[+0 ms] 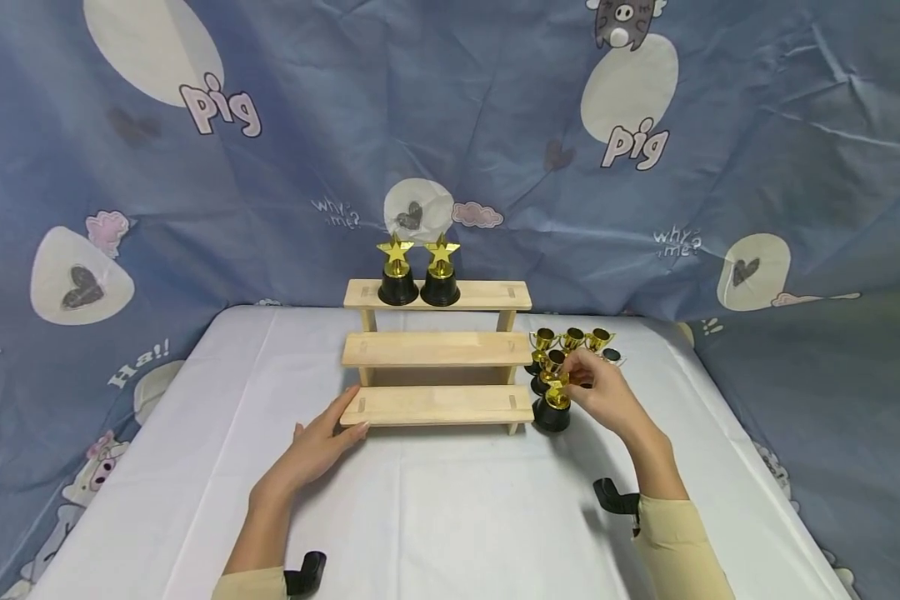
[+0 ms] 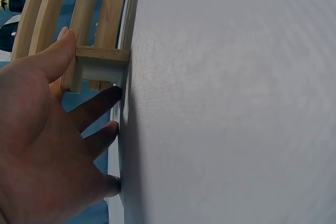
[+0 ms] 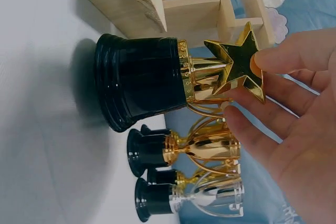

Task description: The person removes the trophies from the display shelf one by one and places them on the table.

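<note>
My right hand (image 1: 606, 393) pinches a gold star trophy (image 3: 239, 69) by its star, thumb on the star's face. Its black base (image 1: 551, 416) is near the right front corner of the three-tier wooden shelf (image 1: 435, 405); whether it touches the table I cannot tell. My left hand (image 1: 313, 448) holds the left end of the shelf's lowest board. In the left wrist view, the thumb (image 2: 62, 53) lies against the board, and the other fingers spread down beside it. Two more star trophies, one left (image 1: 397, 283) and one right (image 1: 440, 283), stand side by side on the top tier.
Several cup trophies (image 1: 573, 337), gold and at least one silver (image 3: 218, 195), cluster right of the shelf, behind and partly hidden by my right hand. A white cloth (image 1: 450, 517) covers the table. Blue printed fabric (image 1: 307, 167) hangs behind and at the sides.
</note>
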Demonstrator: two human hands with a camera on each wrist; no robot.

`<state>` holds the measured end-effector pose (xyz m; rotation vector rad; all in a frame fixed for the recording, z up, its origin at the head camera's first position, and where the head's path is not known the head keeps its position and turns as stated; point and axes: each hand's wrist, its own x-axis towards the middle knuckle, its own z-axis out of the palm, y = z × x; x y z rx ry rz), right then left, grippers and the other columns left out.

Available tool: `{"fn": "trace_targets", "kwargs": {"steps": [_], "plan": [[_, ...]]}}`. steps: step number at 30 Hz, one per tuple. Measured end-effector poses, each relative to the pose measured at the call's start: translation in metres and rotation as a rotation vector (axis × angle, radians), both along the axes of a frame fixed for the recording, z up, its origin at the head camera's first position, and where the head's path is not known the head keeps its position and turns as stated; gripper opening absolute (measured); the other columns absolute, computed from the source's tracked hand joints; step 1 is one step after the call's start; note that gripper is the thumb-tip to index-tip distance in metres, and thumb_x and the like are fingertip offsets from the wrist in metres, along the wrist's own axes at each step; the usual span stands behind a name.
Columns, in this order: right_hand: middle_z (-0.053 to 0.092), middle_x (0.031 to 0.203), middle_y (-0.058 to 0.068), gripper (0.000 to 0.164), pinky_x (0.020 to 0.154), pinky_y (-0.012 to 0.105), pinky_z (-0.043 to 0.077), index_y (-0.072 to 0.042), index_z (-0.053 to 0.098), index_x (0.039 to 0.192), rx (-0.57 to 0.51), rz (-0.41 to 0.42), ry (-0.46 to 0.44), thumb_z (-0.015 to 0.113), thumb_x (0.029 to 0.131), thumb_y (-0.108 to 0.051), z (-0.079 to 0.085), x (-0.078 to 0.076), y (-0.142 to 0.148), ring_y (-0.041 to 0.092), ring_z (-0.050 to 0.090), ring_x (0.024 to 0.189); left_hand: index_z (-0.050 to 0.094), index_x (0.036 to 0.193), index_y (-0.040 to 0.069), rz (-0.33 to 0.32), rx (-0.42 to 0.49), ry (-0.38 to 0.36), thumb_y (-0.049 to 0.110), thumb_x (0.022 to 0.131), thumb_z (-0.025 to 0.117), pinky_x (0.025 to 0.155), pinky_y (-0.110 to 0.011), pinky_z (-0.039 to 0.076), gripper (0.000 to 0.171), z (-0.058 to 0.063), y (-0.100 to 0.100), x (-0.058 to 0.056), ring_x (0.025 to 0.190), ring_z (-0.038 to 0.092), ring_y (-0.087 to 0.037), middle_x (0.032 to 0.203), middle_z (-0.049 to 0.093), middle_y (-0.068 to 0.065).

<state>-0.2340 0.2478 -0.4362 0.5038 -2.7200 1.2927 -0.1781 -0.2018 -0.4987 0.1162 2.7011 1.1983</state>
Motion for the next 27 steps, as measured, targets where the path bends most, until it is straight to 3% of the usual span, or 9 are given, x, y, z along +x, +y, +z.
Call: {"fn": "trace_targets", "kwargs": {"steps": [10,19,27], "plan": [[0.068,0.099,0.011,0.021,0.084,0.041,0.055,-0.007,0.060,0.100,0.030,-0.010,-0.012,0.066,0.083,0.005,-0.013,-0.003,-0.001,0.026,0.068,0.095,0.017,0.160,0.026,0.006,0.003,0.000,0.060,0.097,0.051,0.107,-0.081,-0.012,0.079,-0.001,0.001,0.000,0.151,0.020,-0.046,0.166,0.023,-0.012],[0.070,0.101,0.010,0.022,0.084,0.047,0.055,-0.008,0.061,0.101,0.088,-0.048,0.046,0.064,0.082,0.003,-0.012,-0.002,-0.002,0.030,0.069,0.098,0.018,0.160,0.027,0.008,0.009,0.008,0.060,0.097,0.051,0.107,-0.081,-0.012,0.079,-0.002,0.001,0.001,0.151,0.020,-0.045,0.165,0.024,-0.012],[0.069,0.100,0.008,0.022,0.082,0.044,0.055,-0.012,0.058,0.098,0.090,-0.042,0.045,0.064,0.082,0.003,-0.012,-0.003,0.001,0.027,0.069,0.096,0.018,0.160,0.028,0.012,0.005,0.007,0.061,0.096,0.051,0.108,-0.080,-0.013,0.079,-0.002,0.001,0.001,0.152,0.019,-0.044,0.166,0.023,-0.011]]}}
